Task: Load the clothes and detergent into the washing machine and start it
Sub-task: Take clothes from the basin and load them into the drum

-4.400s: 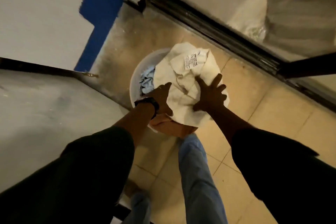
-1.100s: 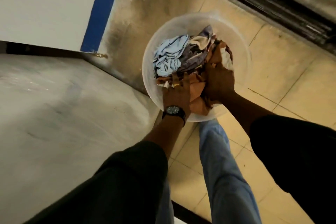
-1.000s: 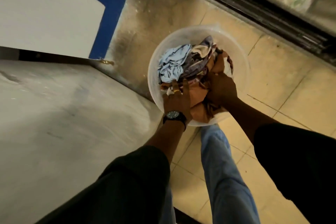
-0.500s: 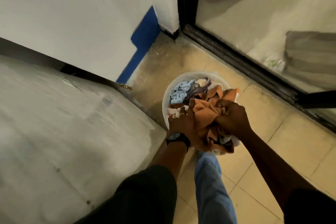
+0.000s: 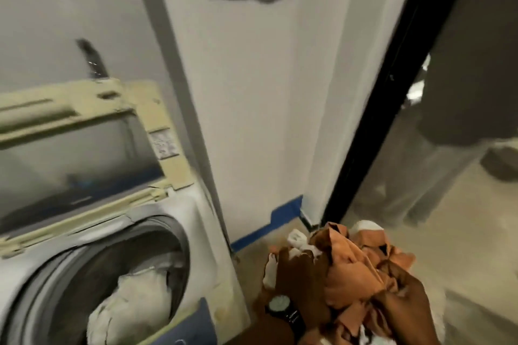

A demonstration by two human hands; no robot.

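Note:
A bundle of orange clothes [image 5: 353, 269] with some white cloth in it is held up at the lower right. My left hand [image 5: 301, 280], with a wristwatch, grips its left side. My right hand [image 5: 406, 302] grips its right side. To the left stands a top-loading washing machine [image 5: 201, 232] with its yellowed lid [image 5: 81, 143] raised. White laundry [image 5: 134, 300] lies inside its round drum. The bundle is to the right of the drum opening, apart from the machine. The frame is blurred.
A white wall [image 5: 252, 106] with a blue strip [image 5: 274, 221] at its base stands behind the machine. A black door frame [image 5: 372, 109] rises at the right, with glass beside it. Tiled floor [image 5: 252, 260] shows between machine and bundle.
Both hands have lifted the orange clothes out of the basin on the floor. The view has swung up and left, so the open washing machine now shows and the basin is out of sight.

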